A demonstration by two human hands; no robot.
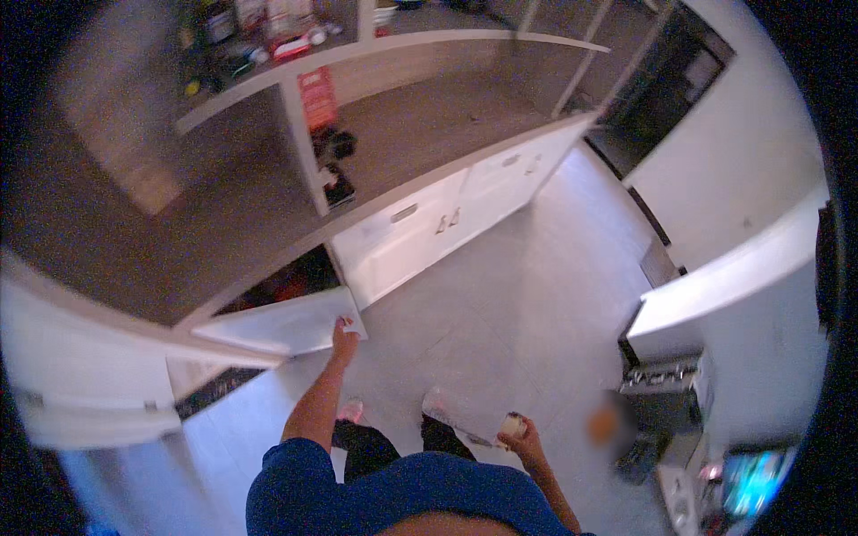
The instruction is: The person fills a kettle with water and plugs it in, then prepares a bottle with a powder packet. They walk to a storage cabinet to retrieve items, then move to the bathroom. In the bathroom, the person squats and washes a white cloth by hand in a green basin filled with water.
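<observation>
Two hands [343, 332] [529, 438]: left forward at white door [277, 329], right around pale object [513, 425]

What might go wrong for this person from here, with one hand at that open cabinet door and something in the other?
First, the left hand is at the open white flat cabinet door, so fingers might get pinched if it swung shut. Second, the small pale blocky object in the right hand is held out above the smooth grey floor; a loose grip could let it drop.
</observation>
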